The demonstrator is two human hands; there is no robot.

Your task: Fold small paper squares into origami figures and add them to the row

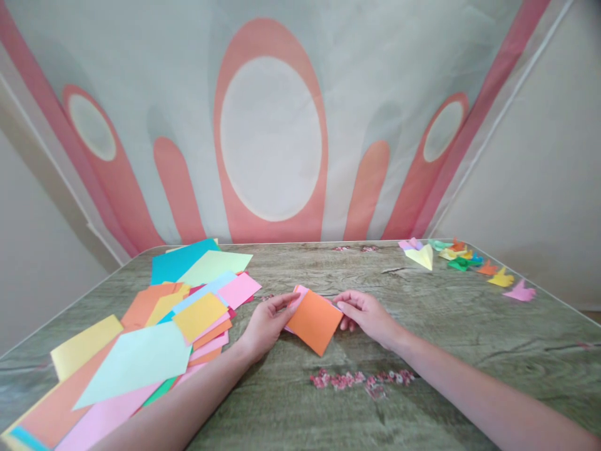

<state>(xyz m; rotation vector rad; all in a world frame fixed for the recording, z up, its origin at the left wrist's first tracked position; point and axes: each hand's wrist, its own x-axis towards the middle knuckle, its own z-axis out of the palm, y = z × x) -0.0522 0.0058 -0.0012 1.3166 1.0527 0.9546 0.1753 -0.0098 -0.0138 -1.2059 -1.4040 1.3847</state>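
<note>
Between my hands is an orange square of paper [315, 322], tilted above the table, with a strip of pink paper [302, 290] showing behind its upper left edge. My left hand [267, 322] pinches the papers at their left side, thumb on the front. At the right corner, my right hand [360, 313] has its thumb and finger closed on the paper's edge. Whether the pink and orange are separate sheets or one folded stack I cannot tell.
Many loose coloured sheets [136, 357] overlap on the left of the wooden-patterned table [451, 388]. At the far right lie several small folded paper figures [488, 268] and a pale yellow paper plane [421, 256]. A patterned backdrop [270, 232] stands behind the table.
</note>
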